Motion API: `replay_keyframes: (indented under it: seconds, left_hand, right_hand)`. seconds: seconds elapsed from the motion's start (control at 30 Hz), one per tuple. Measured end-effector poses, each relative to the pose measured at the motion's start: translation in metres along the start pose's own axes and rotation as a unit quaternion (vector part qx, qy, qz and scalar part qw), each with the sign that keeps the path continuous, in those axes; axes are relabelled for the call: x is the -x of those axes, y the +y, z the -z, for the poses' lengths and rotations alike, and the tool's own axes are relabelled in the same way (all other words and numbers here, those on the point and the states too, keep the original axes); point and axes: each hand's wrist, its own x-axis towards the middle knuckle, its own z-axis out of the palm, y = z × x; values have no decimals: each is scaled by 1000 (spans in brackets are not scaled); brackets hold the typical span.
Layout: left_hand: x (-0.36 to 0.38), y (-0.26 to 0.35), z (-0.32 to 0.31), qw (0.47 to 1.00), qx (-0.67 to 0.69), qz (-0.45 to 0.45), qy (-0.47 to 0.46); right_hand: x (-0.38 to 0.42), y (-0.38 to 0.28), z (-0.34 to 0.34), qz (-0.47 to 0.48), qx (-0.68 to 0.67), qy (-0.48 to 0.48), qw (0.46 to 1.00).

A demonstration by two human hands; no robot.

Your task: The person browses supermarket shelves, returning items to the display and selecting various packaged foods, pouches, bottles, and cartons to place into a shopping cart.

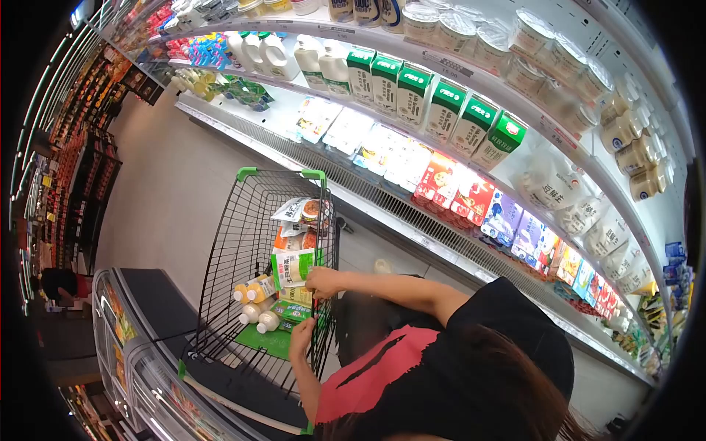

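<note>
A black wire shopping cart with green corners stands beside my body. My right hand is closed on the edge of a green-and-white food packet inside the cart. Lower down, my left hand has its fingers curled beside a green pack; what they hold is hidden. Several small bottles with yellowish and pale contents lie left of that pack. Beyond the green-and-white packet are an orange packet and a white packet with a food picture.
A refrigerated shelf runs along the right, holding green-topped milk cartons, white jugs and tubs. A glass-topped freezer stands at lower left. Across the aisle floor are stocked racks and another person.
</note>
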Motion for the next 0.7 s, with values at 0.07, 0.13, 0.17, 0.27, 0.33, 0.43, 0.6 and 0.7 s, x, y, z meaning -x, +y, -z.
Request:
replay_keyframes:
  seconds: [0.07,0.13,0.17,0.27,0.33,0.43,0.6,0.7]
  left_hand:
    - [-35,4,26,992,-106,17,-62]
    - [-37,44,34,966,-234,28,-105]
    - [-35,60,38,925,-350,47,-139]
    - [-70,33,65,891,-412,-24,-186]
    - [-77,94,62,806,-507,-25,-305]
    - [-120,145,24,620,-707,-87,-329]
    - [-129,314,-174,781,-371,-401,-304]
    - [-126,377,-321,782,-80,-437,-437]
  right_hand:
    - [-2,3,17,-20,-50,-2,999]
    - [-1,4,40,-48,-128,-12,991]
    - [3,6,57,-58,-133,5,989]
    - [43,6,126,-215,-115,108,964]
    - [88,-7,177,-287,-101,252,919]
    - [168,-6,226,-401,-53,481,778]
    - [294,13,286,-481,13,682,551]
    - [338,30,313,-470,5,749,467]
